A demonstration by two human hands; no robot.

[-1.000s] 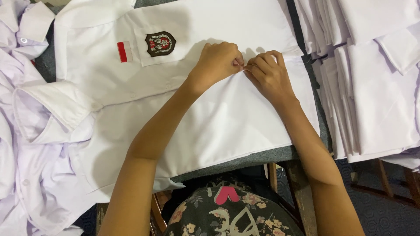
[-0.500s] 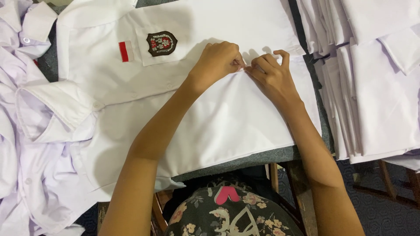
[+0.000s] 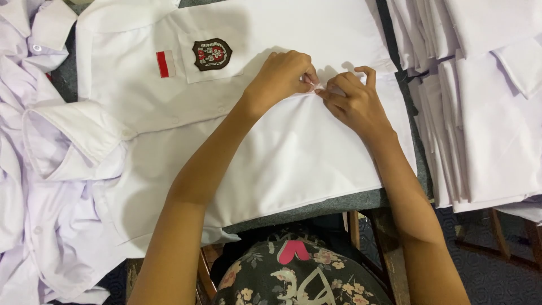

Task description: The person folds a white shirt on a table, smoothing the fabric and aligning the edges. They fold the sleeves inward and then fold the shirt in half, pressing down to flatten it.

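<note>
A white short-sleeved shirt (image 3: 293, 152) lies flat across the table, its collar to the left. Its chest pocket carries a dark crest badge (image 3: 212, 54) with a small red and white patch (image 3: 164, 63) beside it. My left hand (image 3: 282, 76) and my right hand (image 3: 353, 101) meet fingertip to fingertip at the shirt's front placket near its lower part. Both pinch the fabric edge there. What sits between the fingertips is too small to tell.
A loose heap of white shirts (image 3: 28, 186) fills the left side. Stacks of folded white shirts (image 3: 485, 101) stand at the right. The grey table edge (image 3: 339, 202) runs just before my lap, with wooden legs below.
Both hands stay at the same spot on the placket. The right hand's fingers have shifted slightly, with the index finger raised a little more.
</note>
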